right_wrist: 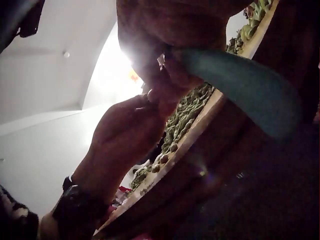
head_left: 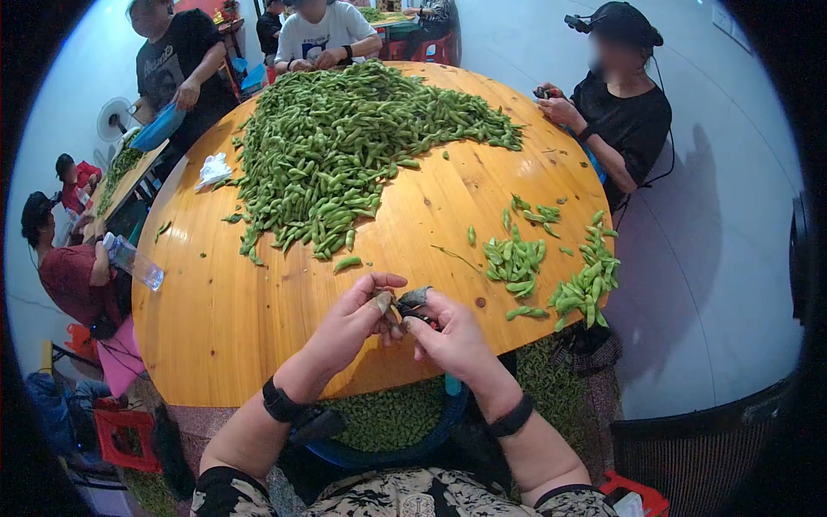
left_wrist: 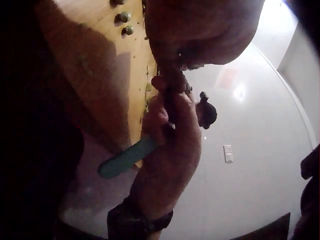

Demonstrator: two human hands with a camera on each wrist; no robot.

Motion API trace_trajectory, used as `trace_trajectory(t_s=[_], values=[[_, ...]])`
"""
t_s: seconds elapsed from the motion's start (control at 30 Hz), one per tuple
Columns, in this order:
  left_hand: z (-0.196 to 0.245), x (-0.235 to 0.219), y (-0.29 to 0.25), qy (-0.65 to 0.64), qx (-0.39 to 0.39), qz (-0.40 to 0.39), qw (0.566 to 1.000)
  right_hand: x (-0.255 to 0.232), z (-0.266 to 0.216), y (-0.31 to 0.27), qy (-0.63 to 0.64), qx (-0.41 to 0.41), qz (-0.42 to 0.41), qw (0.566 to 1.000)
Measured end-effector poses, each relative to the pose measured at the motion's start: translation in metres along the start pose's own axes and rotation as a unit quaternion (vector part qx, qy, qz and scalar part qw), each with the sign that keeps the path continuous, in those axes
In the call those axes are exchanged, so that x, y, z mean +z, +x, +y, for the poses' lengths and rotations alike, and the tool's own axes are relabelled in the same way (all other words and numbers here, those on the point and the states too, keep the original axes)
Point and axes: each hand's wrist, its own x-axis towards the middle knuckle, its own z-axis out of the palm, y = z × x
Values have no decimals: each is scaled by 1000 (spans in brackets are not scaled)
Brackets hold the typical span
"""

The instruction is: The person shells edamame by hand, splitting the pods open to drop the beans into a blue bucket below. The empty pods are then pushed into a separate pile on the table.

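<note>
My left hand (head_left: pixel 362 312) meets my right hand (head_left: pixel 452 332) over the table's near edge, their fingertips together. The right hand grips a tool by its teal handle (right_wrist: pixel 240 85), which juts out below the palm; its working end is hidden among the fingers. Something dark, like a cover, wraps a right fingertip (head_left: pixel 416 297). The left thumb and fingers curl in at the same spot, and I cannot tell what is between them. A single green soybean pod (head_left: pixel 347 264) lies just beyond the left hand. Below is a blue tub (head_left: pixel 444 435) of small green pieces.
A large heap of green pods (head_left: pixel 327 146) covers the far side of the round wooden table (head_left: pixel 215 336). Smaller pod piles (head_left: pixel 514 258) lie at right. White tissue (head_left: pixel 213 171) and a plastic bottle (head_left: pixel 133 261) are at left. Several people sit or stand around.
</note>
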Motion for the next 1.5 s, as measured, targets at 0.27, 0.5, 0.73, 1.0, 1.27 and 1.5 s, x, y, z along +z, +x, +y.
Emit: trace_trajectory(t_s=[0.27, 0.5, 0.73, 1.0, 1.27, 1.5], values=[[6, -12, -2, 117, -48, 12, 992, -7, -15, -1, -55, 5, 20, 998], [-5, -11, 1, 410, 150, 58, 898, -1, -21, -6, -203, -94, -3, 975], [20, -37, -15, 631, 193, 105, 744, -57, -19, -11, -358, -120, 143, 915], [16, -67, 35, 658, 113, 121, 734, -62, -2, -5, -305, -102, 119, 939], [4, -34, 22, 399, 140, 83, 903, -10, -11, 22, 18, 99, 3, 995], [-7, -34, 23, 436, 230, 48, 869, 0, -8, 26, 95, 117, -9, 989]])
